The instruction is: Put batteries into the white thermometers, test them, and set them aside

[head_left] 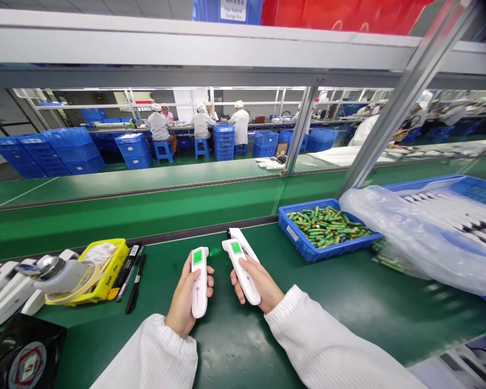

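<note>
My left hand (183, 300) is closed round a white infrared thermometer (200, 294), its small screen lit green and its head turned to the right. A second white thermometer (249, 283), also with a green screen, is gripped in my right hand (265, 283), its head facing left. Both are held upright over the green bench (230, 351), a short gap between them. A faint green glow shows on the bench between the two heads. Another white thermometer (238, 235) lies just behind the right one, partly hidden by it.
Right: a blue tray (303, 251) of green batteries and a plastic-covered blue crate (429, 186). Left: a yellow basket (121, 251), a metal-topped bottle (65, 278), pens (134, 286), several white thermometers (8, 297) and a black object (28, 351). A metal post (400, 102) slants at right. People work beyond.
</note>
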Demonstrator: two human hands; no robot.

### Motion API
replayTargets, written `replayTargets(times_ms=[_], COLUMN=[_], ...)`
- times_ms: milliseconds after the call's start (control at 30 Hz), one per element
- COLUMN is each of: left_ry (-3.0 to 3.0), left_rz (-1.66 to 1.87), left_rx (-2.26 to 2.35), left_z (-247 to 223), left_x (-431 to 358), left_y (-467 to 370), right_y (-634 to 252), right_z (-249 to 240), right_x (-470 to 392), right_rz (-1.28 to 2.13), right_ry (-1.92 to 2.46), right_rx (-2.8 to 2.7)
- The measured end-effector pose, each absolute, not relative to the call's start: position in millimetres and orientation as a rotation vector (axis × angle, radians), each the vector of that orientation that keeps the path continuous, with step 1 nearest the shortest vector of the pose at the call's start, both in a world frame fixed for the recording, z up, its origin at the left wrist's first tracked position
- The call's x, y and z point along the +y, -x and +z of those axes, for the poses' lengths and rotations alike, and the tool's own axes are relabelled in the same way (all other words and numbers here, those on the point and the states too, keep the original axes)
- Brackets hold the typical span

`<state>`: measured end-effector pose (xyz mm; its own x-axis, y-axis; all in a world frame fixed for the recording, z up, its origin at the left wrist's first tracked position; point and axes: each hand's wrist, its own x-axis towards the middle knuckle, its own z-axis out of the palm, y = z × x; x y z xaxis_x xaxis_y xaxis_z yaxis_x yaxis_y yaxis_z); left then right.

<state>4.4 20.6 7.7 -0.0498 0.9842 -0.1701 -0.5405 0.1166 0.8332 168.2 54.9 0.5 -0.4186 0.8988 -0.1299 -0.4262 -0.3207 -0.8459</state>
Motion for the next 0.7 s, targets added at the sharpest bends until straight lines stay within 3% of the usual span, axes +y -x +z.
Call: replayTargets(times_ms=[700], left_ry=[-0.936], left_rz=[1.345], left_rx=[0.766], left_z=[22.9], left_x=[5.8], left_y=[-15.4], right_y=[-162.9], right_z=[2.2], right_x=[36.0], right_rz=[1.796], right_ry=[0.622], right_rx=[-1.330])
